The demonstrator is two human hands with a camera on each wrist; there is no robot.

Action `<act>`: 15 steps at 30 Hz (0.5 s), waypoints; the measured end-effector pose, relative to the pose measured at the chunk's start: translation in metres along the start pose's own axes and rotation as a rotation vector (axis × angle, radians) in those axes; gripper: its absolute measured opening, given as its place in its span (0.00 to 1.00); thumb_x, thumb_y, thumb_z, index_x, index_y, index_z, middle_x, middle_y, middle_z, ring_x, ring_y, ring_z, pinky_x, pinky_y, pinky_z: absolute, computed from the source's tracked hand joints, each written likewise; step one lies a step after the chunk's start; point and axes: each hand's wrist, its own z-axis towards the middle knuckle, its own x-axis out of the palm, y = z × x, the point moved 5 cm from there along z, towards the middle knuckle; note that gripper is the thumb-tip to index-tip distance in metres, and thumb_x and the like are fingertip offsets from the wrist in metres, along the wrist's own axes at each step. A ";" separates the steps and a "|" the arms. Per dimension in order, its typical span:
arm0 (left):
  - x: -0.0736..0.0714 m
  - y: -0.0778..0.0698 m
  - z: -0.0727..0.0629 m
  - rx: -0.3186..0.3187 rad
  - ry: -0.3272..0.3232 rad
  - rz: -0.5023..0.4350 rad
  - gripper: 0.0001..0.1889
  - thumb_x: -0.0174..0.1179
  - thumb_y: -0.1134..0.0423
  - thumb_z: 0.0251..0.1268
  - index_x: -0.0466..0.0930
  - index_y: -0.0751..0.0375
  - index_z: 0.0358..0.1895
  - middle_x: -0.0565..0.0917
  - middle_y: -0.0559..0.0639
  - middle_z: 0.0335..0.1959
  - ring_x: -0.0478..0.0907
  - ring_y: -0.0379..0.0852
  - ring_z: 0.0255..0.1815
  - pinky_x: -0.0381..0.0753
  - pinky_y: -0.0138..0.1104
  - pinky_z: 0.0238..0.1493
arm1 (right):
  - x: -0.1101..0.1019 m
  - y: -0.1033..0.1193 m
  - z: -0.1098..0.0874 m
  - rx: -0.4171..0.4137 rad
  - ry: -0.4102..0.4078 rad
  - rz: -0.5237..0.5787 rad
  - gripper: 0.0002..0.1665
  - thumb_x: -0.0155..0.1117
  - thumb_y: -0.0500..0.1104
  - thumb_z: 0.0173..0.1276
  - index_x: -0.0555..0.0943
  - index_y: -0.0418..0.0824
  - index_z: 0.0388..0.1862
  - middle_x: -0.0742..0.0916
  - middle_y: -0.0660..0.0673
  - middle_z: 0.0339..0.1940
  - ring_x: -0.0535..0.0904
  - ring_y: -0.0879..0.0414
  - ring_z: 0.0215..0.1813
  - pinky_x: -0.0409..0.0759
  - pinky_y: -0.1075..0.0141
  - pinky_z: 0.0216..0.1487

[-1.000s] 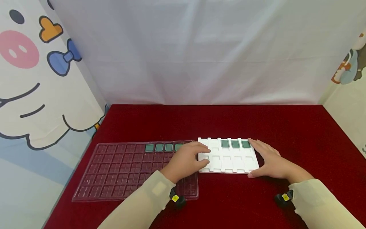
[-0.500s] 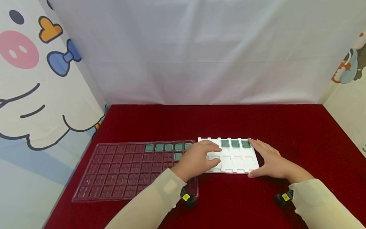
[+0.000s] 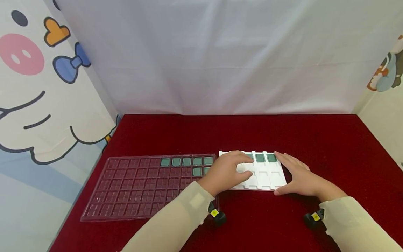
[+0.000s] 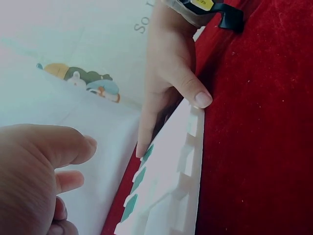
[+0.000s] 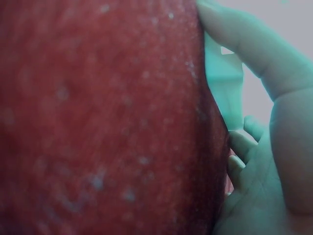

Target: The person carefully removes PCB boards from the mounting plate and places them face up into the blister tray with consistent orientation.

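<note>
A white plastic tray (image 3: 266, 175) with shallow pockets lies on the red cloth; small green square pieces (image 3: 260, 157) fill pockets at the right of its back row. My right hand (image 3: 299, 178) holds the tray's right end, thumb at the near corner and fingertips at the far corner. Over the tray's left part hovers my left hand (image 3: 224, 172), thumb and index finger apart with nothing between them. In the left wrist view its fingers (image 4: 68, 147) are loosely bent above the tray. It hides some pockets. To the left lies a clear compartment tray (image 3: 135, 185), with several green pieces (image 3: 176, 161) in its back right compartments.
Red cloth (image 3: 201, 134) covers the table, which ends at a white curtain (image 3: 220, 70) behind. A cartoon-printed panel (image 3: 28, 105) stands on the left and another printed wall (image 3: 384, 115) on the right.
My left hand has moved right, from the clear tray's edge to over the white tray, uncovering more green pieces in the clear tray. The right hand has stayed at the white tray's end.
</note>
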 end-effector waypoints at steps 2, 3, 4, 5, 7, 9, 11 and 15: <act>0.001 -0.001 0.002 -0.008 0.007 -0.005 0.19 0.68 0.56 0.69 0.86 0.52 0.61 0.84 0.43 0.60 0.78 0.38 0.63 0.73 0.30 0.65 | 0.000 0.000 0.000 0.002 -0.001 0.000 0.78 0.83 0.64 0.47 0.48 0.40 0.86 0.56 0.29 0.82 0.46 0.28 0.79 0.44 0.24 0.69; 0.002 -0.001 0.003 -0.012 0.009 -0.007 0.19 0.68 0.55 0.69 0.86 0.52 0.61 0.84 0.42 0.60 0.78 0.38 0.63 0.73 0.30 0.65 | -0.001 0.000 0.000 0.003 -0.001 -0.001 0.78 0.83 0.64 0.47 0.48 0.40 0.86 0.55 0.29 0.82 0.46 0.28 0.79 0.44 0.24 0.69; 0.002 -0.001 0.004 -0.017 0.011 -0.012 0.19 0.68 0.55 0.69 0.86 0.51 0.62 0.84 0.42 0.60 0.78 0.38 0.63 0.73 0.30 0.65 | -0.001 0.000 0.000 0.005 0.000 -0.001 0.78 0.83 0.64 0.47 0.48 0.40 0.86 0.55 0.28 0.82 0.46 0.28 0.79 0.44 0.24 0.69; 0.003 -0.001 0.005 -0.020 0.013 -0.016 0.19 0.67 0.55 0.69 0.86 0.51 0.62 0.83 0.42 0.60 0.78 0.38 0.63 0.73 0.30 0.65 | -0.001 0.000 0.000 0.004 0.001 0.001 0.78 0.83 0.64 0.47 0.48 0.40 0.86 0.55 0.28 0.82 0.46 0.28 0.79 0.44 0.24 0.69; 0.004 -0.002 0.008 -0.021 0.012 -0.029 0.19 0.67 0.56 0.70 0.86 0.52 0.62 0.84 0.43 0.60 0.78 0.38 0.62 0.74 0.30 0.64 | -0.001 0.000 -0.001 0.002 0.001 0.005 0.78 0.83 0.64 0.47 0.48 0.40 0.86 0.55 0.28 0.82 0.46 0.27 0.79 0.43 0.24 0.69; 0.004 -0.003 0.010 -0.021 0.008 -0.030 0.19 0.67 0.56 0.70 0.86 0.52 0.62 0.83 0.42 0.59 0.78 0.37 0.61 0.74 0.28 0.64 | -0.001 0.001 -0.001 -0.001 0.003 0.010 0.78 0.84 0.64 0.47 0.48 0.39 0.86 0.55 0.28 0.82 0.45 0.27 0.79 0.43 0.24 0.69; 0.005 -0.004 0.012 -0.020 0.002 -0.036 0.18 0.67 0.57 0.70 0.86 0.53 0.61 0.83 0.42 0.59 0.78 0.37 0.61 0.74 0.28 0.63 | -0.001 0.001 -0.002 -0.005 0.004 0.014 0.78 0.84 0.64 0.47 0.48 0.39 0.86 0.55 0.28 0.82 0.45 0.27 0.79 0.43 0.24 0.69; 0.007 -0.004 0.015 -0.036 -0.006 -0.055 0.18 0.66 0.57 0.70 0.86 0.53 0.61 0.83 0.42 0.60 0.78 0.37 0.61 0.73 0.27 0.63 | -0.001 0.002 -0.001 -0.004 0.007 0.013 0.78 0.83 0.64 0.47 0.47 0.40 0.86 0.55 0.28 0.82 0.45 0.28 0.79 0.43 0.24 0.69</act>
